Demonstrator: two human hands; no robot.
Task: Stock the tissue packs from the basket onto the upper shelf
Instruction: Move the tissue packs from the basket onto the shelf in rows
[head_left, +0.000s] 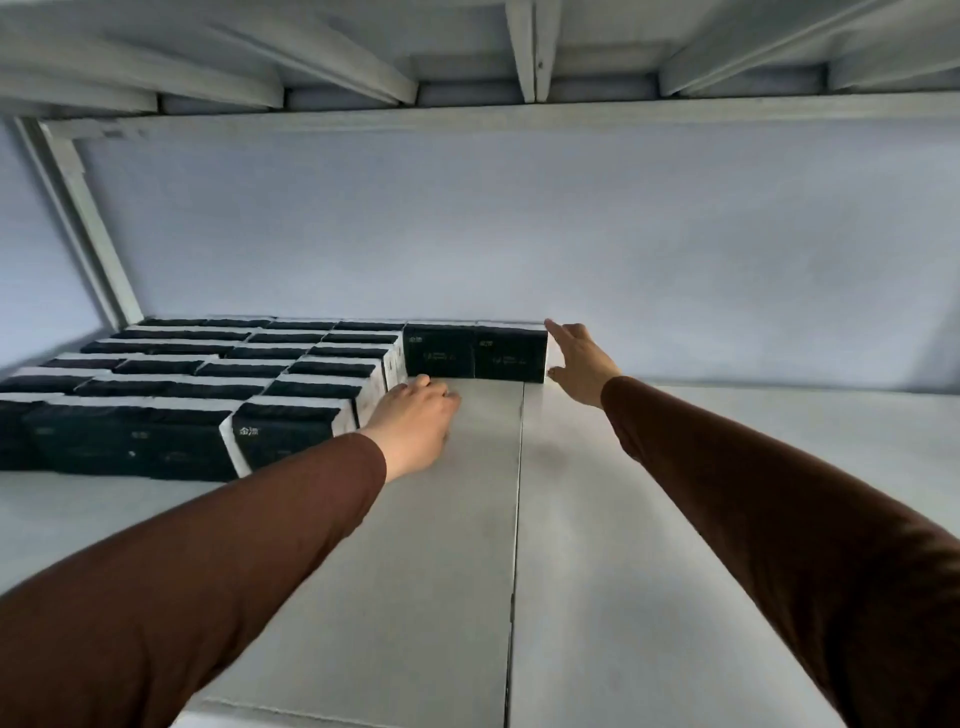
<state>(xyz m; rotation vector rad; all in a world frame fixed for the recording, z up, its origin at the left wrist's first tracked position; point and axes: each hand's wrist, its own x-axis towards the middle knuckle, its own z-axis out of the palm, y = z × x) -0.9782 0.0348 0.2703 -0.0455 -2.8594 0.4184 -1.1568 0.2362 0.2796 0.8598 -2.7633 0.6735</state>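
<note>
Both hands up on the pale grey metal upper shelf (675, 519), squaring off the black-and-white wrapped tissue packs (208, 384); basket not in view.

Right hand (582, 364), centre-right of frame: fingers straight, flat against the white end of the last pack in the back row (511, 353), grip open, holding nothing. Left hand (415, 421), just left of centre: fingers loosely bent, resting on the shelf beside the side of the big block of packs, nothing pinched as far as I can tell. Risks, imo: push too hard w/ the right and the two back-row packs skew or tip fwd, since nothing braces their front. The front-left packs sit near the shelf lip, so a nudge from the left sleeve (234, 545) could slide one off.
</note>
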